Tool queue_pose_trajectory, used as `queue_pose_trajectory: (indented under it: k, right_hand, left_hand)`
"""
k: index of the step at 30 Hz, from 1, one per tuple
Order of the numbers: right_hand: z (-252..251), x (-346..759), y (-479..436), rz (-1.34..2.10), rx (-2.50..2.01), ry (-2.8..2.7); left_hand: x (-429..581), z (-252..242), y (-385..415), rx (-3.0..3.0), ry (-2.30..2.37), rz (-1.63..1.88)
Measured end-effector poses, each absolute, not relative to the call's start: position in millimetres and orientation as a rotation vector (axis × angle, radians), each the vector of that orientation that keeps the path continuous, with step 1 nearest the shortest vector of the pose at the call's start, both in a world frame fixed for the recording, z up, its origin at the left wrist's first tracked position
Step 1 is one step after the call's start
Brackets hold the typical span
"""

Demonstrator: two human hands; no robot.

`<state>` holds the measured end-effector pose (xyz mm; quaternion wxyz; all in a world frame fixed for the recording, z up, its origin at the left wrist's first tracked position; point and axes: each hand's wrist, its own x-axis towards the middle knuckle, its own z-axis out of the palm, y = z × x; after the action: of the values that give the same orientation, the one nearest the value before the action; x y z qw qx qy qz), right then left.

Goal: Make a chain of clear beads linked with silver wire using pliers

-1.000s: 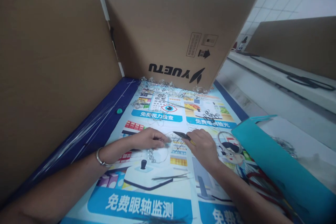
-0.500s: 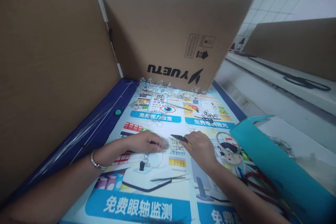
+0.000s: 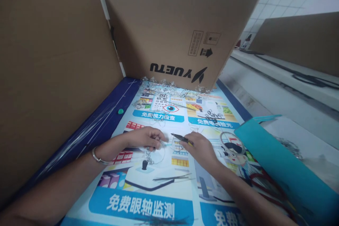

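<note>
**Black pliers with a yellow grip [image 3: 182, 138] point toward a thin wire loop with clear beads [image 3: 148, 155]**

In the head view, the left hand [image 3: 149, 137] pinches the thin wire loop between its fingers; the beads hang on the side nearer to the person. The right hand [image 3: 200, 148] is clenched around the pliers. Whether the tips of the pliers are closed is too small to tell.

The important relation is this: the long axis of the pliers runs from the right hand leftward and slightly away from the person, so the tip ends just beside the left fingertips, not touching them. From the right hand, the loop lies to the left and a little nearer to the person; the left hand is the closer one.

Nearer to the person, thin dark wire pieces [image 3: 172, 178] lie on the printed blue-and-white table cover [image 3: 184, 199]. Beyond both hands, clear beaded pieces [image 3: 169, 84] lie along the brown cardboard panel [image 3: 172, 24].
</note>
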<state>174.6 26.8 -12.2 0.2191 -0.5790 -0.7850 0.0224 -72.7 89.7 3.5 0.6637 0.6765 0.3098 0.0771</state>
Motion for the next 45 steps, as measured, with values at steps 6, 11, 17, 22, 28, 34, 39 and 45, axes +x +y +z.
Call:
queue_pose_trajectory:
  k: [6, 11, 17, 22, 28, 34, 39, 45]
  right_hand:
    - [-7, 177, 25, 0.227, -1.61, -2.115]
    - [-7, 177, 22, -0.032, -1.556, -2.162]
    - [-10, 177, 22, -0.183, -1.518, -2.164]
    - [-11, 178, 22, -0.197, -1.535, -2.118]
    - [-12, 182, 24, -0.138, -1.596, -2.077]
    - [-11, 185, 26, -0.098, -1.626, -2.065]
    - [-10, 181, 23, -0.092, -1.62, -2.089]
    - [-10, 180, 22, -0.103, -1.605, -2.136]
  left_hand:
    - [-70, 0, 90, 1.554, 0.754, 0.229]
    - [-66, 2, 88, 1.535, 0.82, 0.279]
    - [-60, 5, 78, 1.407, 0.752, 0.306]
    - [-55, 3, 72, 1.282, 0.753, 0.349]
    - [-55, 0, 63, 1.228, 0.68, 0.467]
    - [-59, 13, 47, 1.379, 0.826, 0.493]
    - [-61, 17, 47, 1.871, 1.055, 0.441]
    - [-66, 15, 51, 2.176, 1.062, 0.42]
